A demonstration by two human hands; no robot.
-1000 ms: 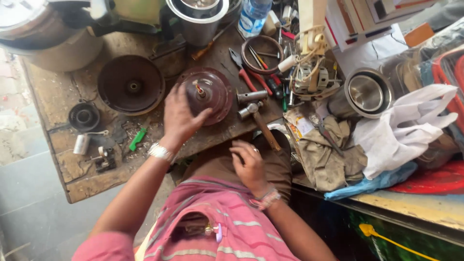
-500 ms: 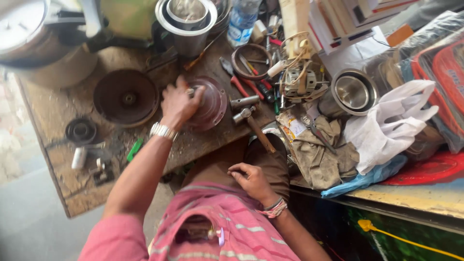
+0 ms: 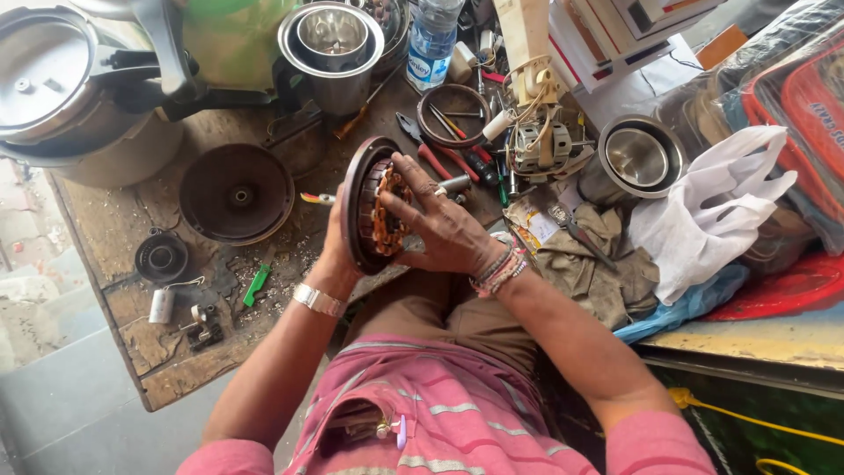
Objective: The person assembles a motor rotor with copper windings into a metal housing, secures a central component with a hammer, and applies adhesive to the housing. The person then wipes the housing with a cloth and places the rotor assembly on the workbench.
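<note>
Both hands (image 3: 440, 230) hold round motor housing (image 3: 367, 204) tilted above workbench (image 3: 114, 255).

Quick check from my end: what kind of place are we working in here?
Most likely a small appliance repair bench. Both hands, left and right, hold a round motor part with copper windings over a worn wooden table crowded with pliers and screwdrivers, a pressure cooker and steel pots.
</note>
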